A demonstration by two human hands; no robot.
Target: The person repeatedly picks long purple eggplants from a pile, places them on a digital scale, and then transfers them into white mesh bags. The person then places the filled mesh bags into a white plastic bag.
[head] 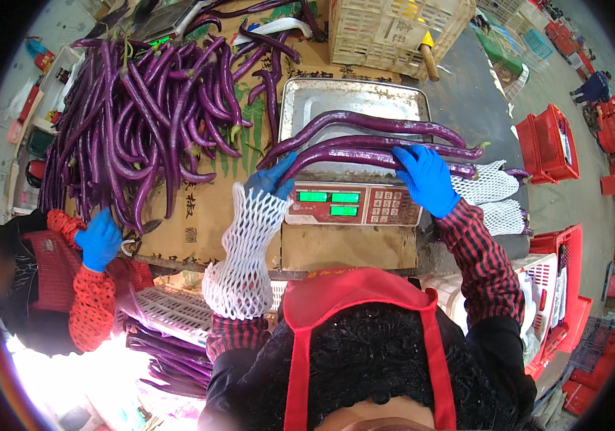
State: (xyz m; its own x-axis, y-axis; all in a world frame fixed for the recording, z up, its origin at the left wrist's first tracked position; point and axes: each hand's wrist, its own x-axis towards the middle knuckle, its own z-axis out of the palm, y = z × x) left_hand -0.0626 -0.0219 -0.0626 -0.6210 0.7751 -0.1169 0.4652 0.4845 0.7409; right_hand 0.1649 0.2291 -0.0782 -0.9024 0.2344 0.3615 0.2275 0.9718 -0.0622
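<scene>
Three long purple eggplants (pixel 364 121) lie side by side across the metal pan (pixel 356 94) of a digital weighing scale. My left hand (pixel 269 180), in a blue glove, grips the left end of the nearest eggplant (pixel 339 155). A white foam net sleeve (pixel 245 253) is around my left wrist and forearm. My right hand (pixel 427 180), also gloved in blue, is closed over that eggplant near its stem end. The scale's red panel (pixel 353 203) has lit green displays and a keypad. Right of my right hand lie net-wrapped eggplants (pixel 493 218).
A large heap of eggplants (pixel 145 113) covers the table's left side. A co-worker's gloved hand (pixel 100 240) is at its near edge. Behind the scale stands a cream plastic crate (pixel 399 35) with a wooden-handled tool (pixel 428 59). Red crates (pixel 547 143) stand on the floor at right.
</scene>
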